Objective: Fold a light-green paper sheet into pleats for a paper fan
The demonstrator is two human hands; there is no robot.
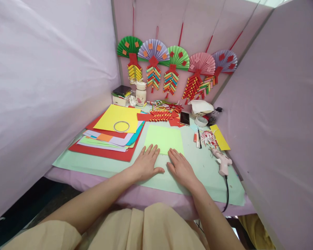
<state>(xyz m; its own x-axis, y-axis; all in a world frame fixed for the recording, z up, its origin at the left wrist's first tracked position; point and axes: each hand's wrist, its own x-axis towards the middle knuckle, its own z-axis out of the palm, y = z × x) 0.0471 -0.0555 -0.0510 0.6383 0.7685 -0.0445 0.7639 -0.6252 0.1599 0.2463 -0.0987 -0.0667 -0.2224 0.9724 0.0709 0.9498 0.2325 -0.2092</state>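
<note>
"What's under the hands?"

"A sheet of paper (165, 138), bright yellow-green and plain on top, with straight edges and four sides. It lies flat, and I can't make out any fold or mark on it."

"Where is it, exactly?"

"In the middle of the table, on the pale green cover (206, 178). The cover is duller and bluer, so the sheet stands out."

"And the grip?"

"Both hands are wide and flat rather than curled round anything. The left hand (147, 163) is palm down, fingers a little apart, tips on the near edge of the sheet, thumb pointing inward. The right hand (181, 168) lies palm down too, fingertips at the near edge toward the right corner. How hard they press, I can't tell."

"What sits round the sheet?"

"To its left, a stack of coloured paper (106, 137) with a yellow sheet (117, 114) on top, and a silvery ring (121, 132) lying on that. Just beyond the far edge are small red rolls (160, 116) set in a row, then a dark phone (184, 118). Well to the right lies a pale pink glue gun (222, 162), its black cord (227, 194) hanging over the table's near edge."
</note>
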